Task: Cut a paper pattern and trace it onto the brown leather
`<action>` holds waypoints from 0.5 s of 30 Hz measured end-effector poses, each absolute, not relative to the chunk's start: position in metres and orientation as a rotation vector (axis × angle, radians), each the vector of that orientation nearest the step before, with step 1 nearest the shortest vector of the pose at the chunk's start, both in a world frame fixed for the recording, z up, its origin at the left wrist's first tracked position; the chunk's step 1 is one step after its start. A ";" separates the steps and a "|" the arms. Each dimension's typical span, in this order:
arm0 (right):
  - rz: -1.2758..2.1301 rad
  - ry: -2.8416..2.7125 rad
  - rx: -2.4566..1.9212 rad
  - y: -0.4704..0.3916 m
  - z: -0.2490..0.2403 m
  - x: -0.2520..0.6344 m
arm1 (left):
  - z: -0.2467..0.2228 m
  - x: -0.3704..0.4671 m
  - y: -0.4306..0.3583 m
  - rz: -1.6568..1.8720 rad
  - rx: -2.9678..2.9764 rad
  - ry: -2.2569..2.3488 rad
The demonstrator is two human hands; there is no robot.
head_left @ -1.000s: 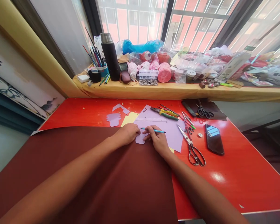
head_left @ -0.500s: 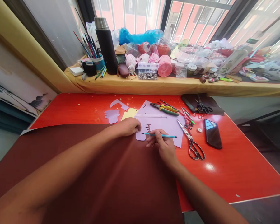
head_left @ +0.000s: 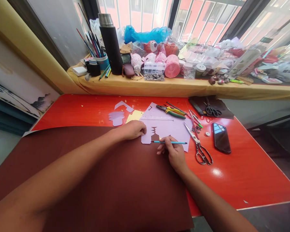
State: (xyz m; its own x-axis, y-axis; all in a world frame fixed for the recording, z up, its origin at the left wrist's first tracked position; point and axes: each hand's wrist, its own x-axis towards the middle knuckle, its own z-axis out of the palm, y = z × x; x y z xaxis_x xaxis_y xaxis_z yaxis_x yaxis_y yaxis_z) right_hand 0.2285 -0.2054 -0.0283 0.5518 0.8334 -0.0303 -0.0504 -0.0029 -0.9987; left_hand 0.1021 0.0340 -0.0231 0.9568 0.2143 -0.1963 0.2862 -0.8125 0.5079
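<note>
A large brown sheet covers the near left of the red table. My left hand has its fingers curled and presses a small lilac paper piece near the sheet's far edge. A light blue pen is pinched in my right hand, its tip pointing left at the right edge of that piece. Beyond my hands lies a larger lilac paper with jagged cuts. Another cut lilac piece and yellow paper are to the left.
Large scissors, a phone and pliers lie on the red table. Dark scissors rest on a dark piece at the back right. A black flask and bagged items line the sill.
My right hand and the pen have moved a little to the right, so the tip has gone from over the small piece to its right edge. My left hand stays on the piece.
</note>
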 end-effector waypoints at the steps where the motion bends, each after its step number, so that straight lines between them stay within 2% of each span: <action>1: 0.808 -0.730 -1.412 -0.206 -0.028 0.228 | -0.024 0.102 0.035 -0.180 2.551 0.352; 15: 0.818 -0.729 -1.459 -0.200 -0.010 0.215 | 0.003 0.118 0.050 -0.433 2.401 0.348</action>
